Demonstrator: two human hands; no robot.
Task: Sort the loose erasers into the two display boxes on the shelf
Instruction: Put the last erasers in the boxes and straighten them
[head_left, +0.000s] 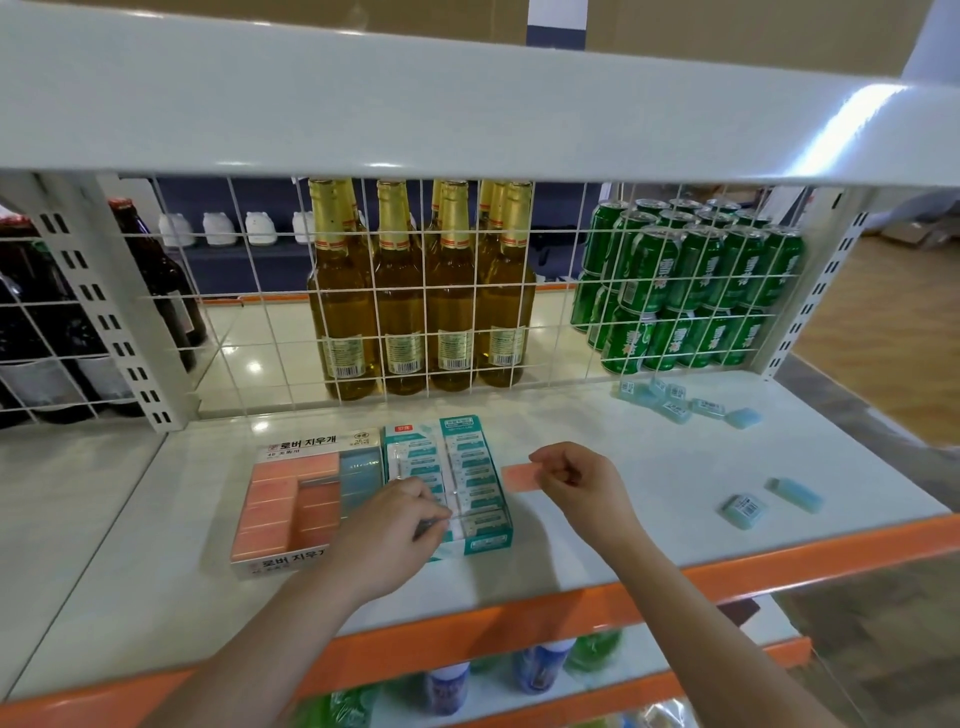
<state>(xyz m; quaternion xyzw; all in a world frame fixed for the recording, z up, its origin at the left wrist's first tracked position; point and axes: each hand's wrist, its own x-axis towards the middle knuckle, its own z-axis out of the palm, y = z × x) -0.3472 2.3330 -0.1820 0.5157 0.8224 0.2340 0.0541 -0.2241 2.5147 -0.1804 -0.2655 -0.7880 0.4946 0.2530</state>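
A shop, by every sign: white metal shelf (649, 467) with an orange front edge (571, 608), hung on slotted uprights (104, 312) and backed by wire mesh (260, 322); behind the mesh, golden bottles (400, 291) lined up in rows, barcode labels facing out; beside them green cans (691, 291) stacked two high; dark bottles (31, 332) in the next bay to the left; on the shelf itself two printed display boxes (306, 446) packed with erasers, more loose erasers (675, 404) in wrappers to the right; further stocked bottles (540, 667) on the tier below; another shelf board (415, 104) overhead; white shoes (218, 228) ranged on a far dark display; wooden floor (893, 322) at the right.
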